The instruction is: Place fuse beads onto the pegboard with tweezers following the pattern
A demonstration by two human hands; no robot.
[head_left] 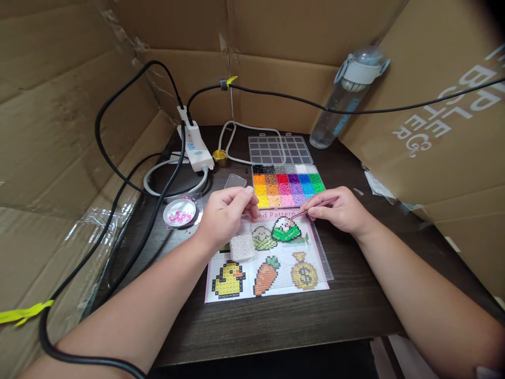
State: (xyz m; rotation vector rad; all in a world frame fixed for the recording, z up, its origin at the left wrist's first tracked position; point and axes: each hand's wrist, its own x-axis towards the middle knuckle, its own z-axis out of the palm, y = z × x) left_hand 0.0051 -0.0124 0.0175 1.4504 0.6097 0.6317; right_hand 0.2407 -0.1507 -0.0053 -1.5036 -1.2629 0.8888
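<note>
My left hand (pixel 226 213) is closed on a small clear bag of white beads (pixel 242 246), which hangs over the left part of the printed bead pattern sheet (pixel 272 292). In my right hand (pixel 339 209), a thin pair of tweezers (pixel 315 206) is pinched, its tips pointing left and down at the bead figure (pixel 286 230). That figure has a green lower part, a white upper part and a black outline. It lies on a clear pegboard (pixel 325 260) over the sheet. Printed on the sheet are a duck, a carrot and a money bag.
Behind the sheet lies a compartment box of coloured beads (pixel 288 187), its clear lid (pixel 280 150) folded back. To the left are a white dish (pixel 179 212) with pink and white beads, a power strip (pixel 195 147) and looping black cables (pixel 118 168). A water bottle (pixel 343 100) leans at the back right.
</note>
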